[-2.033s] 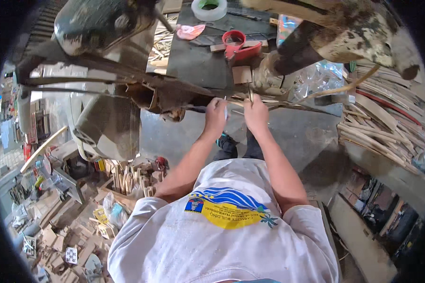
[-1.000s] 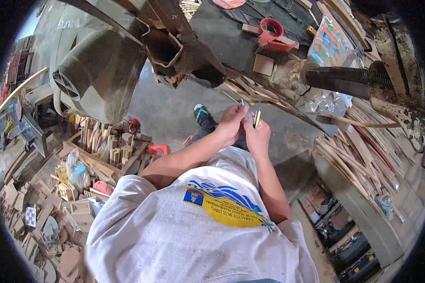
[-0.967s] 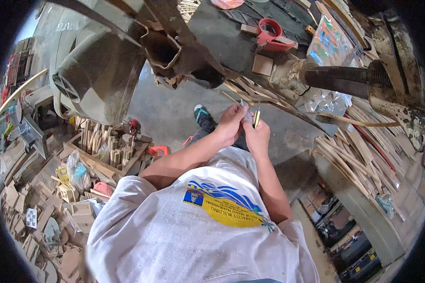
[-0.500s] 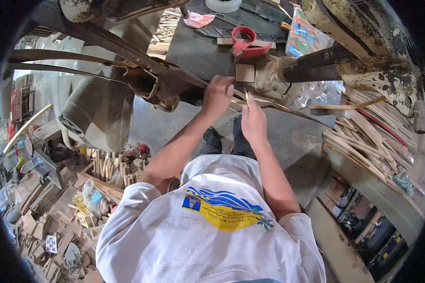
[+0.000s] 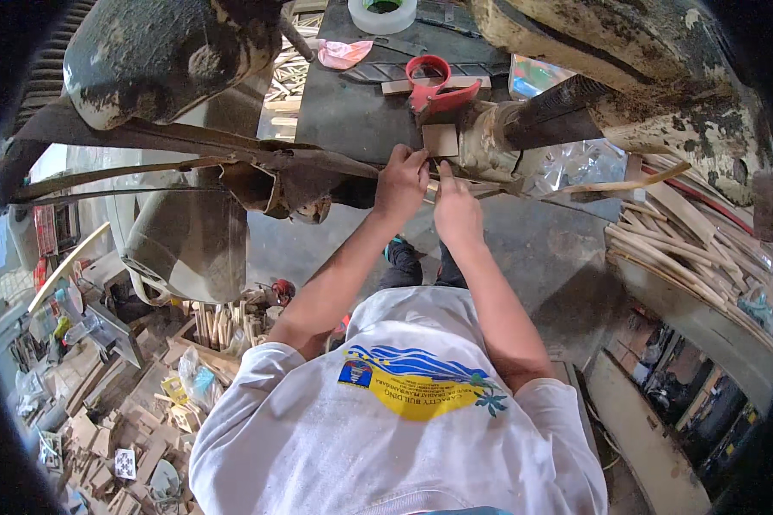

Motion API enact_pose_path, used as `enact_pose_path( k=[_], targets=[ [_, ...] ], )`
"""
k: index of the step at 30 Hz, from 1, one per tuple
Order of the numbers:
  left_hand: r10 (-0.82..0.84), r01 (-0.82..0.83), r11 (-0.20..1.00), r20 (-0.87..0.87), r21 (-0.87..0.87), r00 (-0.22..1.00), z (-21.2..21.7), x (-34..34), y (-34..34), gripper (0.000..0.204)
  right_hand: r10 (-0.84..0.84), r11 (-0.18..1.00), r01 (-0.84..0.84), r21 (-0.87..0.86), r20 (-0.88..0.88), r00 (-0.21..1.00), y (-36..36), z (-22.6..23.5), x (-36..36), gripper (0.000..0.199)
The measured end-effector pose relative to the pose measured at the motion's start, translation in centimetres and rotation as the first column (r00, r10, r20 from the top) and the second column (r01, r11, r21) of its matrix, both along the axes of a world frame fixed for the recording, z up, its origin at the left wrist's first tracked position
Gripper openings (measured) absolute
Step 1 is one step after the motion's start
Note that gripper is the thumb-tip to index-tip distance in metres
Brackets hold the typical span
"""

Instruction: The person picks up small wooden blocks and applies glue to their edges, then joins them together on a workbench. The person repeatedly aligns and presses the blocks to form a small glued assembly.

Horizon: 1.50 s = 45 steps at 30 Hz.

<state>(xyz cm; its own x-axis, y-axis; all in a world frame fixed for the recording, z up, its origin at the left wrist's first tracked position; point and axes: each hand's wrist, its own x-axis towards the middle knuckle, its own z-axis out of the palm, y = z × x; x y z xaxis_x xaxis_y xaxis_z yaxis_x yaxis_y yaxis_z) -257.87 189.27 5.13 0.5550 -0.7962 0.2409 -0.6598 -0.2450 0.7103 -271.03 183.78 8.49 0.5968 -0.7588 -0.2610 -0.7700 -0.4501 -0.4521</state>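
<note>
My left hand (image 5: 401,184) is closed, its fingertips pinched at the edge of the dusty machine. Close on its right, my right hand (image 5: 459,210) is also closed, with the index finger stretched toward the left fingertips. What the fingers hold is too small and too covered to make out; a thin pale strip shows between the hands. Just beyond the fingertips lies a small square wooden block (image 5: 440,140). A red tape dispenser (image 5: 429,84) stands past it on the dark tabletop (image 5: 343,112).
Dusty machine arms (image 5: 172,60) hang at the left, and a pale worn machine body (image 5: 661,103) at the right. A pink cloth (image 5: 343,54) and a tape roll (image 5: 382,15) lie farther back. Wooden strips (image 5: 687,257) are piled right; wood scraps (image 5: 103,446) cover the lower left.
My hands have come closer together at the machine's edge. The pale pointed strip that stood up from my right hand no longer shows there. The view has shifted slightly.
</note>
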Motion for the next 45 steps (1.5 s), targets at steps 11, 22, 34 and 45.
enact_pose_path(
  k=[11,22,34,45],
  targets=[
    [0.016,-0.013,0.999,-0.069,0.045,0.997,0.5,-0.6,-0.1,0.024,0.058,0.993,-0.066,-0.093,-0.088,0.994,0.3,-0.2,0.9,0.054],
    [0.249,-0.291,0.956,-0.598,0.027,0.762,-1.4,-2.8,3.8,0.027,-0.218,0.965,0.167,0.200,0.274,0.937,0.2,-0.7,-1.3,0.033],
    [0.059,-0.342,0.927,-0.961,0.153,-0.271,2.9,-9.3,5.1,0.022,-0.348,0.835,0.221,0.505,0.171,0.922,4.4,2.7,-4.3,0.041],
    [0.098,-0.298,0.937,-0.957,0.181,-0.274,0.7,-10.4,6.2,0.028,-0.320,0.848,0.247,0.468,0.084,0.944,4.2,2.9,-3.8,0.036]
  ],
)
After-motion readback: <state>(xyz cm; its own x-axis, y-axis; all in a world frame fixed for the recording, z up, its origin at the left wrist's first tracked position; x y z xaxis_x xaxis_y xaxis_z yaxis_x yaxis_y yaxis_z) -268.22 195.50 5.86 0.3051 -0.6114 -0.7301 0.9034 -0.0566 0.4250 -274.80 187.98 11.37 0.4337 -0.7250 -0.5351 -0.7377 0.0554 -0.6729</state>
